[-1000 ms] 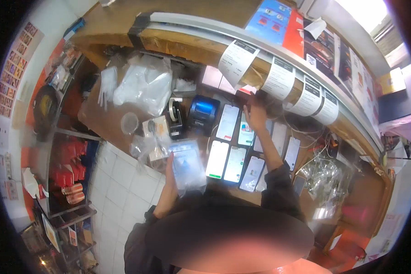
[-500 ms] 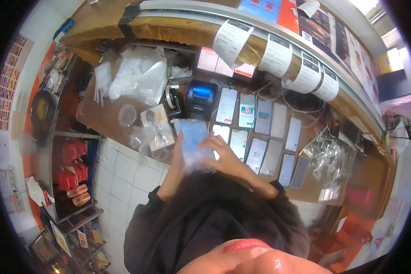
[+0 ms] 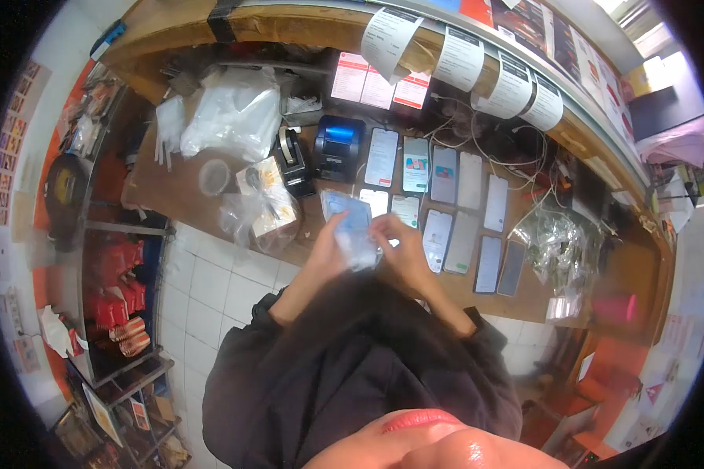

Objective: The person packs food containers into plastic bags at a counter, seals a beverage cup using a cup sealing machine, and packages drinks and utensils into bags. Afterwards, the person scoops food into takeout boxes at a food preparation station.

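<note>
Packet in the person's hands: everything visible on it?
The plastic packet looks thin, glossy and pale blue-white, roughly rectangular, with faint markings too blurred to read. It's held at a tilt in front of the person, near the table's front edge. The left hand grips its left side; the right hand has fingertips at its right edge, though whether they pinch it is unclear. Contents can't be made out.
</note>
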A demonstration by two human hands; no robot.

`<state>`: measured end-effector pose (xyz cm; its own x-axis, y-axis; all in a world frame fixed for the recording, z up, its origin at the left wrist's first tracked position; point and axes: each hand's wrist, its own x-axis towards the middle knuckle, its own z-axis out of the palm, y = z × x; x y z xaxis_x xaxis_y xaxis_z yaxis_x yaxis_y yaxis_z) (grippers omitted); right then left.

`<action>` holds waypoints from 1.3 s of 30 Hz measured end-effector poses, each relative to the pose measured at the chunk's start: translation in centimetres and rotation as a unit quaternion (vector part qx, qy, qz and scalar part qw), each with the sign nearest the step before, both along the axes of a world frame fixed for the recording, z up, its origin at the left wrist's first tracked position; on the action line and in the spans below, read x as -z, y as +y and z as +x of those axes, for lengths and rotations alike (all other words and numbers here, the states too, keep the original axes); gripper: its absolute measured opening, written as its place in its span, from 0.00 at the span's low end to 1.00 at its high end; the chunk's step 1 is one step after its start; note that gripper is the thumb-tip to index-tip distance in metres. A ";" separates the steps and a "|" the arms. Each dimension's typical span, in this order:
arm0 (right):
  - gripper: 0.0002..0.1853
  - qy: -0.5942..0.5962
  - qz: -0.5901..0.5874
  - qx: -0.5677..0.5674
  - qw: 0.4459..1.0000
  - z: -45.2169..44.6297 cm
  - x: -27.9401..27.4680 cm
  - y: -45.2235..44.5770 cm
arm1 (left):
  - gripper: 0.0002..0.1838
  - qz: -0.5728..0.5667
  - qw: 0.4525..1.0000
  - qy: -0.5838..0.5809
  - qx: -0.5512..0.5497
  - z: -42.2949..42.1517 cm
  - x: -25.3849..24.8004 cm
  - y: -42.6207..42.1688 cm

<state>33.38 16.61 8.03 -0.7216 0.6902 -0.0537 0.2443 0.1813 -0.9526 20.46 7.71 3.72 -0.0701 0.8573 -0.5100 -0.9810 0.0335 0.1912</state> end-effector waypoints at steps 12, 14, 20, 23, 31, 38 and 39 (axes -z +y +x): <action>0.11 -0.065 0.394 -0.076 0.914 0.6 1.3 -2.1 | 0.23 -0.043 0.996 0.070 0.014 0.6 -1.4 1.6; 0.09 -0.065 0.393 -0.080 0.914 0.8 2.2 -2.4 | 0.23 -0.057 0.996 0.063 0.031 0.6 -0.9 1.9; 0.08 0.001 0.345 -0.040 0.938 0.8 4.2 -2.9 | 0.20 -0.070 0.994 0.081 0.017 0.4 1.5 1.7; 0.09 0.005 0.293 -0.007 0.956 0.7 3.2 -3.1 | 0.24 -0.049 0.995 0.084 0.017 -0.5 2.2 1.5; 0.14 -0.046 0.352 -0.011 0.935 0.5 4.8 -4.7 | 0.22 -0.102 0.991 0.080 0.011 -0.2 1.0 0.9; 0.06 0.016 0.213 0.024 0.977 0.5 2.9 -4.4 | 0.18 -0.084 0.996 0.030 -0.011 -0.4 2.1 1.1; 0.04 0.017 0.244 0.041 0.969 0.5 2.4 -4.6 | 0.17 -0.089 0.996 0.007 -0.014 -0.2 1.3 1.2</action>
<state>33.93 11.96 5.59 -0.6589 0.6825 0.3164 0.2476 0.5939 -0.7655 20.23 8.90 2.45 -0.1011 0.7513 -0.6522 -0.9792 0.0408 0.1988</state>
